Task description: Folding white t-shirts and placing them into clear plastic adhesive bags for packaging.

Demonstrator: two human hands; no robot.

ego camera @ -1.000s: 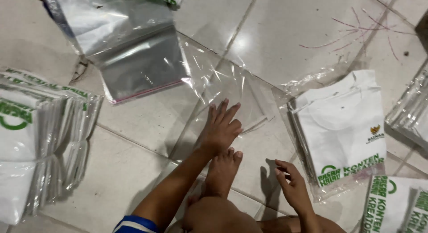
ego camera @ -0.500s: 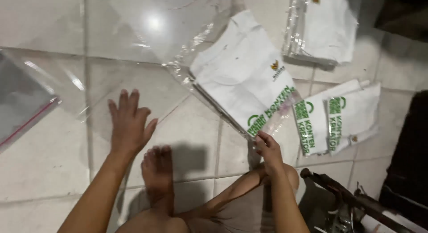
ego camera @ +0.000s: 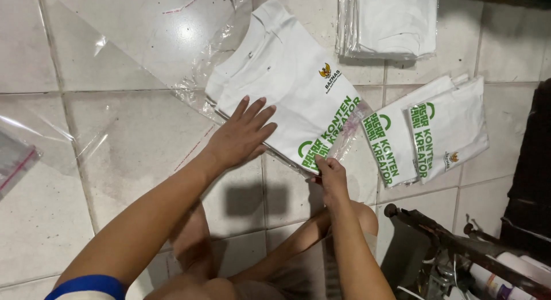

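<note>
A folded white shirt (ego camera: 287,76) with green lettering lies on the tiled floor, partly inside a clear plastic bag (ego camera: 224,41). My left hand (ego camera: 241,136) rests flat on the shirt's near edge, fingers spread. My right hand (ego camera: 328,172) pinches the shirt's lower corner by the lettering, together with the edge of the plastic.
Two more folded white shirts (ego camera: 436,128) lie to the right, and a bagged stack (ego camera: 390,18) sits at the top. Loose clear bags (ego camera: 34,139) cover the floor on the left. A dark metal device (ego camera: 459,248) stands at the lower right. My bent legs (ego camera: 201,242) are below.
The view has swung right. My left hand left the bare floor and now lies on the shirt. My right hand keeps its hold on the shirt's corner.
</note>
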